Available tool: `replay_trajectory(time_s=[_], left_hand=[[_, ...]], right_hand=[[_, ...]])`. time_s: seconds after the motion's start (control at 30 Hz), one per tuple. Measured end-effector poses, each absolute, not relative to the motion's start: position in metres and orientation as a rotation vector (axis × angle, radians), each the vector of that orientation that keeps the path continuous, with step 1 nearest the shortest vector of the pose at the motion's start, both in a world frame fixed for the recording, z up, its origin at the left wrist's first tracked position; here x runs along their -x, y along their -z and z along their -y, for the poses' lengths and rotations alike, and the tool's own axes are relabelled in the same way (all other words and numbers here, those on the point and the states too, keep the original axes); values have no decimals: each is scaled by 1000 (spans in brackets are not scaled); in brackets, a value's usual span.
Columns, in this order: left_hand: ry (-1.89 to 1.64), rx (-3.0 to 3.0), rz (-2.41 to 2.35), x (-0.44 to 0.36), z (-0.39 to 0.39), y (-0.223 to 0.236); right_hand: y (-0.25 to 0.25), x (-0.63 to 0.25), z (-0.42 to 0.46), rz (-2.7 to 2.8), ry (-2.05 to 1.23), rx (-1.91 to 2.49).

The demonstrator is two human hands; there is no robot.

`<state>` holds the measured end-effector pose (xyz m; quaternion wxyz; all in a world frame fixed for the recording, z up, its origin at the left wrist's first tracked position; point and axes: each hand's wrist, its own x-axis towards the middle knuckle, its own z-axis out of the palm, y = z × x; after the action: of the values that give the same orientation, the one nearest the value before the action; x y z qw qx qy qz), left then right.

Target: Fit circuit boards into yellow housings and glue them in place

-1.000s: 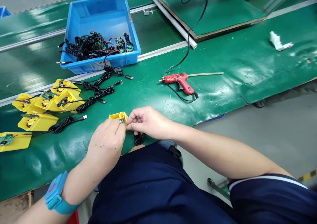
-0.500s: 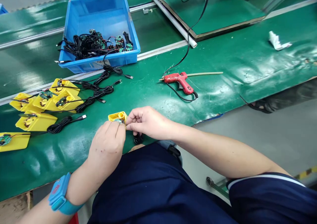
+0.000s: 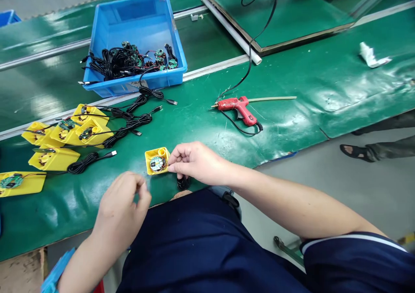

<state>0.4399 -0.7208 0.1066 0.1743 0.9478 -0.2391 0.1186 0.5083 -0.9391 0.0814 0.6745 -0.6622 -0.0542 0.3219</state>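
Right hand (image 3: 196,163) is drawn into a pinch, thumb and fingertips meeting at the right edge of a small yellow moulded plastic holder (image 3: 149,158); whether the pinch grips the holder or a fine lead there cannot be determined. Left hand (image 3: 121,202) appears empty, its fingers loosely curled and held apart from the holder, on the near-left side, with a blue wristband (image 3: 53,273) partly in frame. The holder lies flat on a glossy green conveyor belt (image 3: 324,94), immediately left of the right hand, which is the nearer of the two. Its long axis runs roughly near to far, with a slight tilt. A round green circuit board (image 3: 158,164) sits in the holder. A coil of black cable (image 3: 183,182) lies just below the right hand at the belt's near edge. Further left stands a cluster of matching yellow plastic holders (image 3: 65,157) carrying round boards, with bundled black USB cables (image 3: 129,124) beside them. Far left of centre, a blue plastic crate (image 3: 113,90) contains tangled black cables (image 3: 110,64) and more round green boards (image 3: 165,59). To the right, a red hot glue gun (image 3: 238,108) lies on the belt, a pale glue stick (image 3: 272,98) projecting from its rear, with crumpled white tissue (image 3: 371,55) further right.
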Motion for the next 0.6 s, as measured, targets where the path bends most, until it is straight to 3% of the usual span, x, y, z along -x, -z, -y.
replay_trajectory(time_s=[0.13,0.37,0.6], left_hand=[[-53,-2608,548,-416,697,-112],[-300,-2502,515,-426,710,-98],[-207,-2483,570,-459,737,-89]], right_hand=[[-81,-507,940,144,-743,1481],[-81,-505,933,161,-701,1605],[-86,-501,926,229,-599,1757]])
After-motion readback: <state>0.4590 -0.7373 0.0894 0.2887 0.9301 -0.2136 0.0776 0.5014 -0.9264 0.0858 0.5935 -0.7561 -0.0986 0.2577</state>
